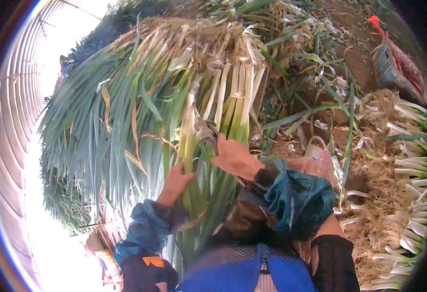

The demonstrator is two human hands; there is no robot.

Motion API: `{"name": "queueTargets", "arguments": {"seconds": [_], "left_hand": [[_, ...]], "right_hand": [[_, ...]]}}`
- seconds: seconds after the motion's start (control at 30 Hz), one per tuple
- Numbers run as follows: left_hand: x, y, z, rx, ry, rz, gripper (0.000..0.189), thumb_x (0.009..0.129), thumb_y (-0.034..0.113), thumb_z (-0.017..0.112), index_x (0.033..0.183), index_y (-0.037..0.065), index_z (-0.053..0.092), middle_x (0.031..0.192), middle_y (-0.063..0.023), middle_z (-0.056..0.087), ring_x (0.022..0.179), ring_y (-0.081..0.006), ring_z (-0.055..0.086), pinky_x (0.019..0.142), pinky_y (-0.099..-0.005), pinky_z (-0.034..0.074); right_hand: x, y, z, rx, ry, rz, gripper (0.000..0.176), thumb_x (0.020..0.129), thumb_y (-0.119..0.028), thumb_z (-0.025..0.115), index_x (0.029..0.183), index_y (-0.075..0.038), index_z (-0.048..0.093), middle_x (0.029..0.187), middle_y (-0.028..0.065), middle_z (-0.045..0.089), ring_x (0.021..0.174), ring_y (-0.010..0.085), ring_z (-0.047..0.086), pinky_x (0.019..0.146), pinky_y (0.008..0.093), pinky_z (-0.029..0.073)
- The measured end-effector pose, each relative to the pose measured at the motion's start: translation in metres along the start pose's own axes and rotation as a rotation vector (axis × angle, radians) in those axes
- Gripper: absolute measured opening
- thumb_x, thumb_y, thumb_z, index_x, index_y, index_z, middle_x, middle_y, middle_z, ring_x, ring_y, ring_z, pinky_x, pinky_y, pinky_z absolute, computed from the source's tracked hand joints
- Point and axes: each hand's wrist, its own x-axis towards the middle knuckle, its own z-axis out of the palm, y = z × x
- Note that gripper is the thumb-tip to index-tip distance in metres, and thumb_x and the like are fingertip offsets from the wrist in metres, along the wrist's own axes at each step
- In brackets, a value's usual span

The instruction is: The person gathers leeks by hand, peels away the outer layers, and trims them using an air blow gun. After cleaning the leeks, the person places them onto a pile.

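Observation:
My left hand grips a green onion stalk low on its green part, holding it upright in front of me. My right hand is closed on a small dark tool pressed against the pale upper part of the same stalk. Both arms wear blue sleeve covers. Right behind the stalk lies a big heap of green onions, white shanks pointing right, long green leaves hanging left.
Trimmed onions with white shanks and roots lie in a row on the right, on dry roots and peelings. A crate stands at the upper right. Greenhouse ribs curve along the left. Loose leaves cover the soil.

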Motion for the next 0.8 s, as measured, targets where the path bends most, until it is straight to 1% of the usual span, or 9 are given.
{"name": "queueTargets", "arguments": {"seconds": [0.07, 0.17, 0.27, 0.37, 0.47, 0.5, 0.57, 0.67, 0.8], "left_hand": [[-0.011, -0.003, 0.002, -0.165, -0.045, -0.064, 0.042, 0.065, 0.024, 0.068, 0.094, -0.006, 0.06, 0.075, -0.02, 0.063, 0.071, -0.028, 0.062, 0.064, -0.0364, 0.048], [-0.023, -0.008, 0.006, -0.275, -0.087, -0.075, 0.042, 0.065, 0.021, 0.067, 0.097, -0.006, 0.059, 0.076, -0.0169, 0.062, 0.071, -0.0221, 0.061, 0.064, -0.0343, 0.047], [-0.043, 0.024, -0.005, -0.289, -0.082, -0.104, 0.043, 0.067, 0.019, 0.065, 0.1, -0.006, 0.057, 0.078, -0.0154, 0.062, 0.072, -0.0198, 0.06, 0.065, -0.0331, 0.047], [-0.041, 0.023, -0.011, -0.254, -0.088, -0.063, 0.05, 0.067, 0.016, 0.064, 0.11, -0.007, 0.053, 0.084, -0.0162, 0.062, 0.076, -0.0204, 0.059, 0.068, -0.0333, 0.047], [-0.01, 0.024, -0.004, -0.34, 0.065, 0.139, 0.059, 0.067, 0.015, 0.064, 0.119, -0.008, 0.048, 0.088, -0.0184, 0.061, 0.078, -0.0229, 0.058, 0.071, -0.034, 0.046], [0.007, 0.038, -0.013, -0.279, 0.021, 0.185, 0.066, 0.067, 0.015, 0.063, 0.126, -0.006, 0.042, 0.091, -0.0208, 0.06, 0.081, -0.0257, 0.058, 0.074, -0.0348, 0.046], [0.048, 0.045, -0.012, -0.262, 0.057, 0.261, 0.067, 0.067, 0.016, 0.064, 0.126, -0.006, 0.041, 0.091, -0.022, 0.06, 0.081, -0.027, 0.059, 0.075, -0.0346, 0.046], [0.09, 0.053, -0.005, -0.069, 0.201, 0.369, 0.068, 0.067, 0.017, 0.065, 0.127, -0.005, 0.041, 0.095, -0.023, 0.06, 0.088, -0.0275, 0.059, 0.078, -0.0352, 0.045], [0.101, 0.061, -0.005, -0.056, 0.095, 0.281, 0.07, 0.067, 0.018, 0.066, 0.128, -0.004, 0.041, 0.107, -0.0252, 0.056, 0.1, -0.0307, 0.056, 0.086, -0.036, 0.043]], "right_hand": [[-0.008, -0.003, 0.0, -0.032, -0.044, -0.005, 0.041, 0.075, -0.022, 0.056, 0.095, 0.011, 0.04, 0.073, 0.0297, 0.057, 0.074, 0.0454, 0.057, 0.067, 0.0483, 0.047], [-0.012, -0.006, -0.001, -0.042, -0.059, -0.018, 0.042, 0.075, -0.021, 0.056, 0.097, 0.011, 0.04, 0.075, 0.0298, 0.058, 0.076, 0.0449, 0.058, 0.068, 0.048, 0.047], [-0.001, 0.006, 0.002, 0.024, 0.032, -0.002, 0.043, 0.075, -0.022, 0.057, 0.098, 0.011, 0.041, 0.076, 0.0294, 0.059, 0.077, 0.0446, 0.058, 0.068, 0.0483, 0.047], [0.006, 0.009, -0.009, -0.05, 0.104, 0.06, 0.042, 0.076, -0.02, 0.059, 0.099, 0.011, 0.043, 0.08, 0.0307, 0.059, 0.077, 0.0443, 0.06, 0.068, 0.0488, 0.049], [-0.002, -0.005, -0.018, -0.076, 0.059, 0.154, 0.042, 0.076, -0.019, 0.059, 0.102, 0.009, 0.041, 0.08, 0.0299, 0.059, 0.077, 0.0443, 0.06, 0.068, 0.0492, 0.048], [-0.005, -0.007, -0.023, -0.07, 0.064, 0.148, 0.044, 0.076, -0.021, 0.059, 0.103, 0.009, 0.041, 0.079, 0.0296, 0.059, 0.077, 0.0443, 0.059, 0.067, 0.0489, 0.048], [-0.013, -0.009, -0.028, -0.051, 0.074, 0.14, 0.048, 0.076, -0.024, 0.06, 0.105, 0.008, 0.04, 0.075, 0.0289, 0.059, 0.076, 0.0444, 0.058, 0.066, 0.0481, 0.046], [-0.019, -0.007, -0.027, -0.068, 0.114, 0.086, 0.052, 0.075, -0.023, 0.061, 0.109, 0.009, 0.039, 0.075, 0.0286, 0.059, 0.076, 0.0443, 0.058, 0.066, 0.0478, 0.046], [-0.018, 0.002, -0.023, -0.033, 0.125, 0.06, 0.053, 0.074, -0.023, 0.062, 0.111, 0.009, 0.04, 0.077, 0.0292, 0.059, 0.078, 0.0441, 0.058, 0.069, 0.0473, 0.047]]}}
